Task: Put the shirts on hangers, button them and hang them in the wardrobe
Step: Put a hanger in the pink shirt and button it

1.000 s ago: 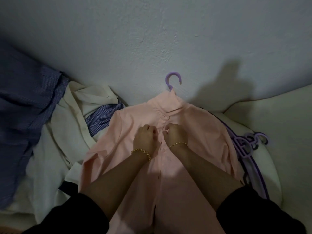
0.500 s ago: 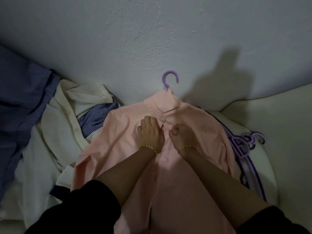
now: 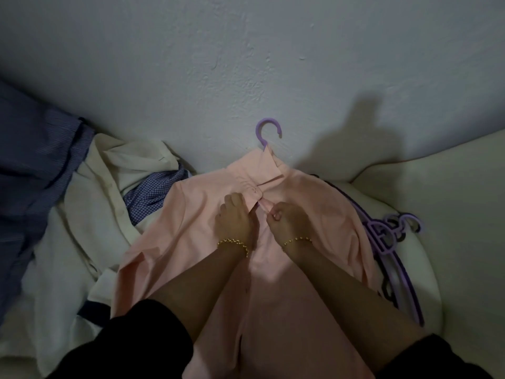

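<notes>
Both hands pinch soft pink shirt (image 3: 196, 222) placket below collar: left hand (image 3: 235, 222), right hand (image 3: 287, 222); curved purple hanger (image 3: 266, 131) hook above.

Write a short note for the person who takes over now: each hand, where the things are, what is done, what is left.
Left hand grips the front of the pink shirt just below the collar; right hand pinches the opposite front edge.
The shirt lies on its purple hanger, whose hook shows above the collar.
Spare hangers lie to its right; a cream shirt, a checked shirt and a striped blue shirt are piled on its left.
Done: pink shirt on hanger.
Left: button it, hang it, then the other shirts. Wardrobe not in view.
</notes>
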